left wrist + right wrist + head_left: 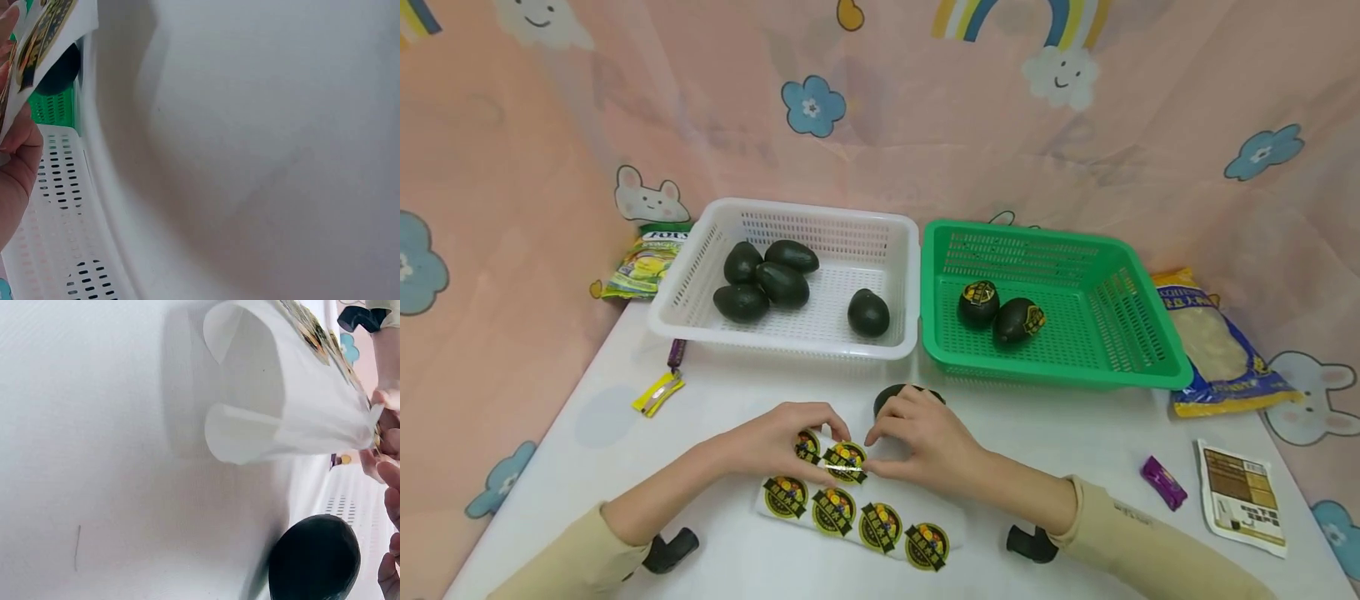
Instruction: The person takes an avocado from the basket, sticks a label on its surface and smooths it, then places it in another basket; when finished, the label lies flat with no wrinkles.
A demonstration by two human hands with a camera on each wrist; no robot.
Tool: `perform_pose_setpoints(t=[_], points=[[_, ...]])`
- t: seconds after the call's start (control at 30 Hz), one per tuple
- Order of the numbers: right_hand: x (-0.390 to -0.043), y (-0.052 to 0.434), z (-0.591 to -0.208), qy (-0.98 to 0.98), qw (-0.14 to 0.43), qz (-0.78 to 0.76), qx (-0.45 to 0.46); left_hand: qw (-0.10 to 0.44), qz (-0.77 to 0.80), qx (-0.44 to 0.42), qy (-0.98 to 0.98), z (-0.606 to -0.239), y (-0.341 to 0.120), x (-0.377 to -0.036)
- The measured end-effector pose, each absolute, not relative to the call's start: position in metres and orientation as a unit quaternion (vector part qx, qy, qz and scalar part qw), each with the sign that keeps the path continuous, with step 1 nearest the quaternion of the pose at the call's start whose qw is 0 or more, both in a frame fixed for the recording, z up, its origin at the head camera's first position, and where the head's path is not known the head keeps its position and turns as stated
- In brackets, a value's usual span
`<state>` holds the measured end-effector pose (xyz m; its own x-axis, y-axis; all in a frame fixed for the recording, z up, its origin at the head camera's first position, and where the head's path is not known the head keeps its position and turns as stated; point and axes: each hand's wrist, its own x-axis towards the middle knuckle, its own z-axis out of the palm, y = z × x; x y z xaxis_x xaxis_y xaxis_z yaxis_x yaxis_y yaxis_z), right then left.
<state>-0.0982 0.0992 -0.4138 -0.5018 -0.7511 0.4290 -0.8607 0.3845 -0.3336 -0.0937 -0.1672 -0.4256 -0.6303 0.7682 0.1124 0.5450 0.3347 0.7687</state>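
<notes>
A white sticker sheet (857, 521) with round yellow-and-black stickers lies on the white table (1075, 433) near the front edge. My left hand (820, 433) grips the sheet's far end and curls it upward (50, 31). My right hand (880, 442) pinches a sticker (846, 460) at that lifted end, where the sheet bends (281, 406). A dark avocado (891, 393) lies on the table just behind my right hand (315, 559). The white basket (820, 221) holds several plain avocados. The green basket (1030, 242) holds two stickered avocados (1000, 312).
A green snack packet (643, 262) lies left of the white basket, with a yellow wrapper (658, 392) in front of it. A filled bag (1217, 342), a purple sweet (1163, 482) and a printed packet (1240, 496) lie at the right. A pink curtain surrounds the table.
</notes>
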Motion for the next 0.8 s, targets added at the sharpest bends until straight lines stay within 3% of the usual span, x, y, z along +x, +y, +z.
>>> perform_pose_setpoints(t=[0.2, 0.6, 0.7, 0.8], points=[[-0.097, 0.097, -0.418, -0.823, 0.082, 0.263, 0.497, 0.131, 0.424, 0.414, 0.795, -0.427, -0.165, -0.093], [-0.100, 0.101, -0.426, -0.759, 0.144, 0.306, 0.556, 0.208, 0.468, 0.329, 0.794, -0.432, -0.186, -0.095], [-0.102, 0.104, -0.421, -0.750, 0.114, 0.344, 0.554, 0.194, 0.447, 0.337, 0.805, -0.433, -0.186, -0.096], [-0.105, 0.111, -0.410, -0.761, 0.046, 0.387, 0.518, 0.141, 0.412, 0.352, 0.829, -0.431, -0.181, -0.093]])
